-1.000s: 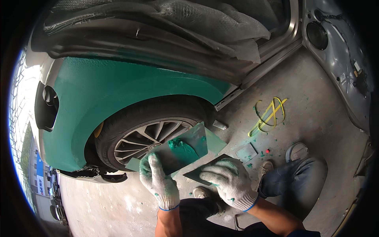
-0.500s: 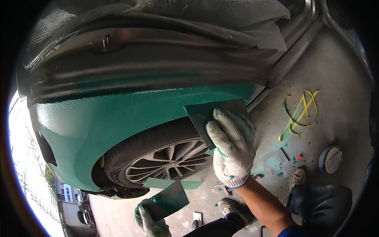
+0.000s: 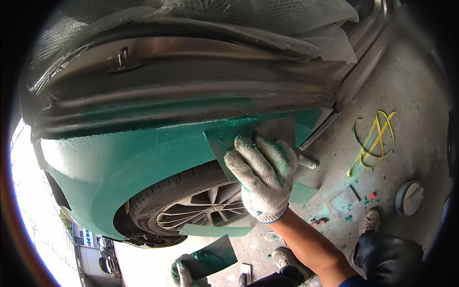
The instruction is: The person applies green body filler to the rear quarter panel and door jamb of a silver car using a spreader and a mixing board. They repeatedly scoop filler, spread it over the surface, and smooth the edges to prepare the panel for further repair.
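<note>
Pressed near the top edge of the green-coated car fender (image 3: 88, 177) is a thin dark metal spreader (image 3: 217, 148), held flat by my right hand (image 3: 260, 182) in a white knit glove flecked with green, fingers closed on it. Low in the view, my gloved left hand (image 3: 180, 272), partly out of frame, grips a metal plate (image 3: 219, 246) bearing a smear of green paste (image 3: 205, 256). The wheel (image 3: 210, 210) sits in the arch below the fender, with green masking sheet (image 3: 215, 229) beside it.
Crumpled translucent plastic (image 3: 263, 19) drapes above. Yellow tape strips (image 3: 375, 143), a round tin (image 3: 409, 198), a small flat pane (image 3: 344, 201), a red bit (image 3: 373, 195) and green scraps lie on the concrete floor (image 3: 401, 95). My legs and shoes (image 3: 282, 258) show below.
My right hand has risen with the dark spreader onto the upper fender and shifted slightly left since half a second ago. My left hand and plate dropped low, then moved slightly right.
</note>
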Demonstrator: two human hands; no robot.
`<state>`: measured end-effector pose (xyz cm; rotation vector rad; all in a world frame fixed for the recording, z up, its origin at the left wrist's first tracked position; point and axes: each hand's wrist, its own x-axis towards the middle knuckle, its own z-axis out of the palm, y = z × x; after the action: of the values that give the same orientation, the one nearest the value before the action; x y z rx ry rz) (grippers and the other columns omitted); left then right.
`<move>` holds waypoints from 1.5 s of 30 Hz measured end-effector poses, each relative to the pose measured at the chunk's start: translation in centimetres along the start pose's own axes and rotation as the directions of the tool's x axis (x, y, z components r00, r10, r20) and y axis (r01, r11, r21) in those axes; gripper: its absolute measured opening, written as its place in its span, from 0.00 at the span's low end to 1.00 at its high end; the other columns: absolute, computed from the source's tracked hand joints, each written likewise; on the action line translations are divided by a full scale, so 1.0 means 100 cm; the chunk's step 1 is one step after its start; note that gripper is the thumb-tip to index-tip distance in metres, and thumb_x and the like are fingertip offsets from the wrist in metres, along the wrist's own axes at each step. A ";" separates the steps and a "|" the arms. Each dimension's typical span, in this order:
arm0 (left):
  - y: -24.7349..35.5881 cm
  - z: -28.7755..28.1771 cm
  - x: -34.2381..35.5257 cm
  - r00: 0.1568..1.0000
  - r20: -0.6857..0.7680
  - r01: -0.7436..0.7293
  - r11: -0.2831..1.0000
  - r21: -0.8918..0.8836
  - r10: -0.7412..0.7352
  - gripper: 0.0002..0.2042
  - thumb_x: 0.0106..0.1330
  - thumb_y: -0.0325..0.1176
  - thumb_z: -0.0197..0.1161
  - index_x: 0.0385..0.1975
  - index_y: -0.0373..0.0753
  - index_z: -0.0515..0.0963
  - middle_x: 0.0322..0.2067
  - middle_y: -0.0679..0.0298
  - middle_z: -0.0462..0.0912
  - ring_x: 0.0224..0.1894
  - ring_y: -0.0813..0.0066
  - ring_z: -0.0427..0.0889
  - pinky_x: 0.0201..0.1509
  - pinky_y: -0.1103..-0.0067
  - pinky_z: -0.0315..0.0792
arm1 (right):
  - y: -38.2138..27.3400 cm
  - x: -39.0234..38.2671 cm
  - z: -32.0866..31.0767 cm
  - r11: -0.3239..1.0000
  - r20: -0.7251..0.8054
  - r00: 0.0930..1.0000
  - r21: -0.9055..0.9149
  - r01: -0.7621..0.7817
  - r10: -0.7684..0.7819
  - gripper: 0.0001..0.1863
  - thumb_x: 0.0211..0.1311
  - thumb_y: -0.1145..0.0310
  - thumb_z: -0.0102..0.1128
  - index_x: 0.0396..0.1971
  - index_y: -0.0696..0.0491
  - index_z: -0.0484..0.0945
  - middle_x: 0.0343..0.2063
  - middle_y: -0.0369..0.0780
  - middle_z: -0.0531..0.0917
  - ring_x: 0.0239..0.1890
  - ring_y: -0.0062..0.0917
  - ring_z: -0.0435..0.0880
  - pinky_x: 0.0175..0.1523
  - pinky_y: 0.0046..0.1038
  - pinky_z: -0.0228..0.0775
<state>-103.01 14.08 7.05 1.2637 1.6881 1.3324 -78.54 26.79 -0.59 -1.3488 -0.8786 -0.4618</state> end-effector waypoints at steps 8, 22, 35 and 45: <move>-0.002 0.006 0.004 1.000 0.026 -0.011 0.999 0.041 0.010 0.17 0.76 0.46 0.55 0.52 0.39 0.78 0.43 0.66 0.80 0.45 0.77 0.77 0.50 0.77 0.72 | 0.022 0.004 -0.014 0.998 -0.036 0.997 0.000 -0.064 0.064 0.21 0.53 0.69 0.68 0.48 0.36 0.84 0.54 0.28 0.83 0.57 0.25 0.78 0.69 0.41 0.58; -0.001 0.030 0.003 1.000 -0.002 -0.016 0.998 0.063 0.016 0.16 0.74 0.46 0.56 0.45 0.38 0.79 0.36 0.65 0.81 0.35 0.78 0.78 0.39 0.81 0.74 | 0.059 -0.019 -0.004 0.999 -0.017 0.999 0.002 -0.049 0.049 0.21 0.51 0.70 0.65 0.47 0.37 0.85 0.54 0.30 0.83 0.58 0.28 0.78 0.69 0.44 0.59; -0.003 0.040 0.000 1.000 0.003 -0.020 0.995 0.102 0.020 0.16 0.75 0.46 0.56 0.44 0.38 0.79 0.35 0.66 0.81 0.33 0.79 0.77 0.35 0.83 0.72 | 0.085 -0.032 -0.005 0.998 -0.017 0.998 0.008 -0.057 0.057 0.22 0.52 0.75 0.63 0.48 0.40 0.83 0.53 0.33 0.83 0.57 0.33 0.79 0.70 0.49 0.59; -0.003 0.044 -0.001 1.000 0.012 -0.014 0.991 0.133 0.012 0.16 0.75 0.45 0.55 0.43 0.38 0.79 0.32 0.67 0.80 0.29 0.81 0.75 0.30 0.85 0.69 | 0.103 -0.023 -0.011 0.998 -0.010 0.998 0.003 -0.064 0.064 0.22 0.52 0.74 0.62 0.48 0.38 0.84 0.55 0.32 0.82 0.58 0.32 0.79 0.69 0.49 0.62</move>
<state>-99.14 15.49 5.52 1.3567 1.7886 1.2355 -72.02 27.40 -8.96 -1.3675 -0.8250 -0.4172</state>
